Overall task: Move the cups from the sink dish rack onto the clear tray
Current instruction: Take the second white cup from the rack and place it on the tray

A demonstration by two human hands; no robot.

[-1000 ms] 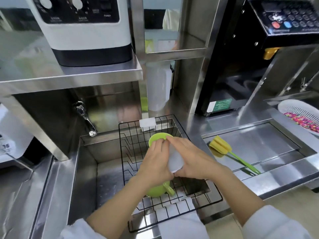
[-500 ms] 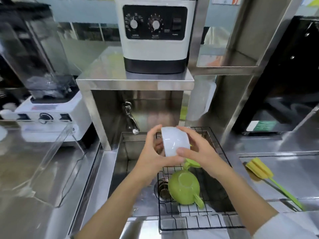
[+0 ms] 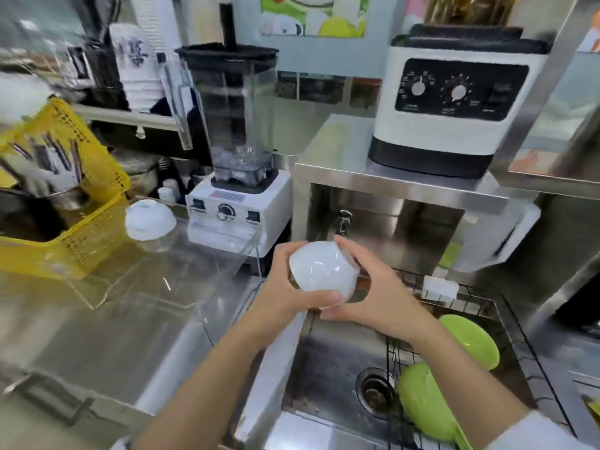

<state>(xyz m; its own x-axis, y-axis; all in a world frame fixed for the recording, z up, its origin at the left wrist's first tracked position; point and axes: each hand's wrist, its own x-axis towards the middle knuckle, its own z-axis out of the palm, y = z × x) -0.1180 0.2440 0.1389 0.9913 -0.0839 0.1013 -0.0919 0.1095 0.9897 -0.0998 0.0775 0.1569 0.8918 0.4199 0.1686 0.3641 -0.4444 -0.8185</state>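
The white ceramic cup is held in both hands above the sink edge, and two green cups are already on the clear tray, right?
Not quite. The head view shows the two green cups in the black wire dish rack, not on the clear tray. The white ceramic cup is indeed held by the left hand and right hand.

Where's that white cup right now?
The white cup is in mid-air near the centre of the head view, held between the left hand and right hand, above the sink's left edge, between the dish rack and the clear tray.
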